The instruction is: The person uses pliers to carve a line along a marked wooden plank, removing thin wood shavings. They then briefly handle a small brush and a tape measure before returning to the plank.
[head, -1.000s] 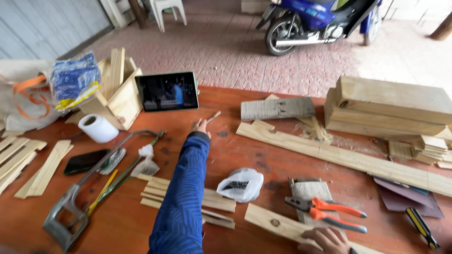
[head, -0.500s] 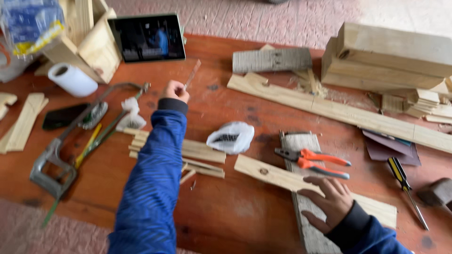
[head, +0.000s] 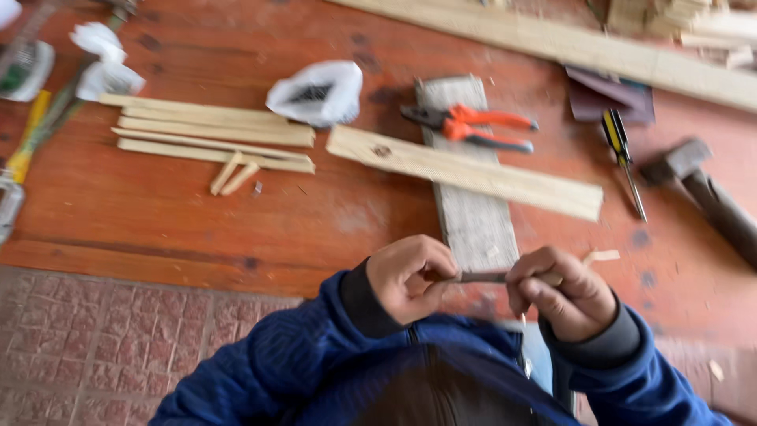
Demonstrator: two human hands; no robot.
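Note:
Both of my hands are close to my chest at the near edge of a red-brown wooden table. My left hand and my right hand pinch the two ends of a thin pencil-like stick held level between them. Just beyond the hands a grey weathered board lies lengthwise, with a pale wooden plank across it. Blue sleeves cover both arms.
Orange-handled pliers rest on the grey board. A white plastic bag and a bundle of thin wood strips lie to the left. A screwdriver and a hammer lie at right, a long plank behind.
My left hand has pulled back from the far side of the table with the thin stick. My right hand left the plank and joined it. The view tipped down toward my chest.

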